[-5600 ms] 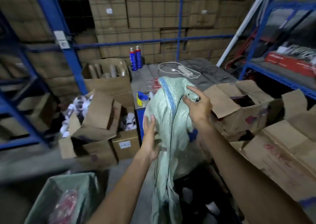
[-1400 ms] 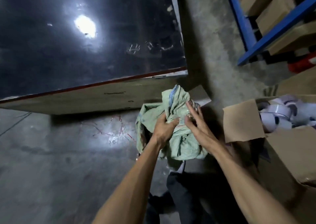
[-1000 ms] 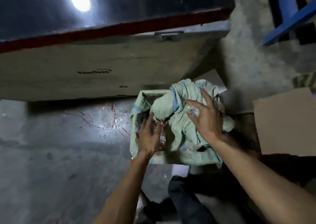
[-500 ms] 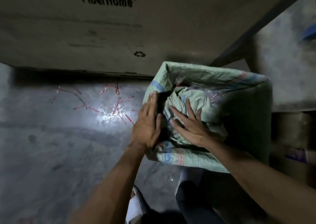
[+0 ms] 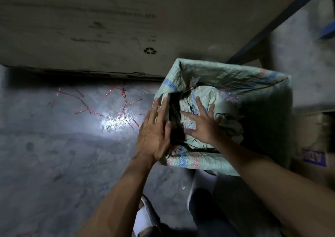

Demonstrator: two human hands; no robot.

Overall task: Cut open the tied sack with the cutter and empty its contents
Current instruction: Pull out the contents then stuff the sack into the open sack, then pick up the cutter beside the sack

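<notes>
Spread fingers pressing crumpled sack [image 5: 208, 99] down into lined bin [image 5: 272, 113].
Right hand [image 5: 204, 123] flat on sack, fingers splayed; left hand [image 5: 155, 130] flat on bin's left rim, fingers straight and close together. Beyond: big carton [image 5: 108, 28] just behind bin, red ties [image 5: 108, 104] scattered on floor [image 5: 54, 155], shoe [image 5: 145, 216] below.

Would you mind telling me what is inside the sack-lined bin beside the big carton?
Inside the sack-lined bin lies a crumpled green sack, which the right hand presses flat. The left hand rests on the rim. Whatever lies beneath the sack is covered.
</notes>
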